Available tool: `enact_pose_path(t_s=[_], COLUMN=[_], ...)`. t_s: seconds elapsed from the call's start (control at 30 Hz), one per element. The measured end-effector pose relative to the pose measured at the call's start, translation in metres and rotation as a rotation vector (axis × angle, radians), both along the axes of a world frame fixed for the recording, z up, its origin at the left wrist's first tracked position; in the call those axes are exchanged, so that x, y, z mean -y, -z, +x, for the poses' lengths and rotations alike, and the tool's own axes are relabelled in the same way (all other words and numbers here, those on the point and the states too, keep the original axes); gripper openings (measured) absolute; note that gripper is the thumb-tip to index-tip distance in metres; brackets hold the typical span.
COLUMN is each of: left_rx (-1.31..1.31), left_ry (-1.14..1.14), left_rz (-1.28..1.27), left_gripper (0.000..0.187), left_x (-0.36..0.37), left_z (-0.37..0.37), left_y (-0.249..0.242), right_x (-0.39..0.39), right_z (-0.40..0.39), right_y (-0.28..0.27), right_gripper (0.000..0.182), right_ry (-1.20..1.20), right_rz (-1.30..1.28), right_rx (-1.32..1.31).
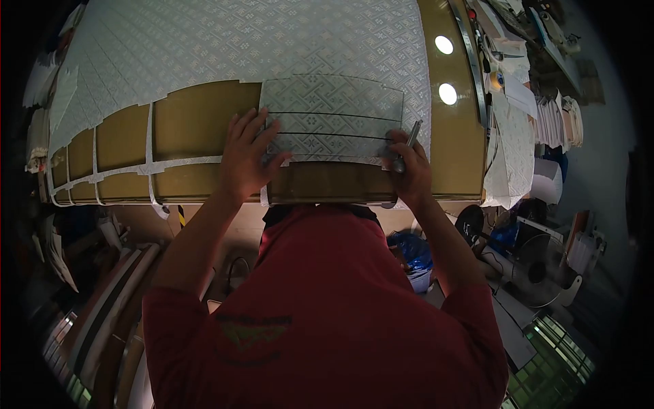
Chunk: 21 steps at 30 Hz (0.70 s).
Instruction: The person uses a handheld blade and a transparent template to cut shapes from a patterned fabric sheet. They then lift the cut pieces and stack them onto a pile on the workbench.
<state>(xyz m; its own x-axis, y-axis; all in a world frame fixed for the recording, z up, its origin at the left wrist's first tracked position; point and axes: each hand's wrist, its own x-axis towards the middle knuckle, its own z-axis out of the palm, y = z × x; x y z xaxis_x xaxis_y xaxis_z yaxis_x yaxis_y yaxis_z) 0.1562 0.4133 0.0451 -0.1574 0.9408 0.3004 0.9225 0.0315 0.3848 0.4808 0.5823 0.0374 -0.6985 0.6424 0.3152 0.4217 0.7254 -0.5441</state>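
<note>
A pale fabric with a woven geometric pattern (306, 41) covers much of the table. On its near edge lies a see-through template (334, 124) with black lines across it. My left hand (248, 153) rests on the template's left end, fingers spread. At the right end, my right hand (413, 167) has its fingers closed around a slim silver tool with a rounded lower end (413, 134). The tool's exact kind is too small to tell. Thin strips of the same fabric (184, 163) frame cut-out openings to the left.
The brown table (463, 150) shows through the openings and along the right side. A long metal ruler (470, 61) lies near its right edge. Stacked papers (550, 123) and a fan (538, 269) stand at right; rolls of material (112, 313) lean at lower left.
</note>
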Motion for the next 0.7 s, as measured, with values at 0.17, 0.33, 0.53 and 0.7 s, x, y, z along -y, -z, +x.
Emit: enact_pose_path(t_s=[0.17, 0.33, 0.53, 0.7], left_rx=[0.001, -0.005, 0.006, -0.001], left_ry=[0.000, -0.003, 0.007, 0.009], left_rz=[0.007, 0.007, 0.013, -0.004], left_gripper=[0.062, 0.062, 0.063, 0.059], left_x=[0.0006, 0.0010, 0.0008, 0.0005], left_z=[-0.0010, -0.0014, -0.0012, -0.0007], left_y=[0.0035, 0.0038, 0.0030, 0.0006], right_x=[0.0007, -0.0011, -0.0006, -0.0007], right_z=[0.0012, 0.0018, 0.0017, 0.0004], right_y=[0.0001, 0.0022, 0.0032, 0.0019], right_gripper=[0.037, 0.036, 0.036, 0.035], right_ry=[0.011, -0.004, -0.002, -0.004], right_rz=[-0.007, -0.015, 0.006, 0.030], right_rx=[0.024, 0.011, 0.006, 0.023])
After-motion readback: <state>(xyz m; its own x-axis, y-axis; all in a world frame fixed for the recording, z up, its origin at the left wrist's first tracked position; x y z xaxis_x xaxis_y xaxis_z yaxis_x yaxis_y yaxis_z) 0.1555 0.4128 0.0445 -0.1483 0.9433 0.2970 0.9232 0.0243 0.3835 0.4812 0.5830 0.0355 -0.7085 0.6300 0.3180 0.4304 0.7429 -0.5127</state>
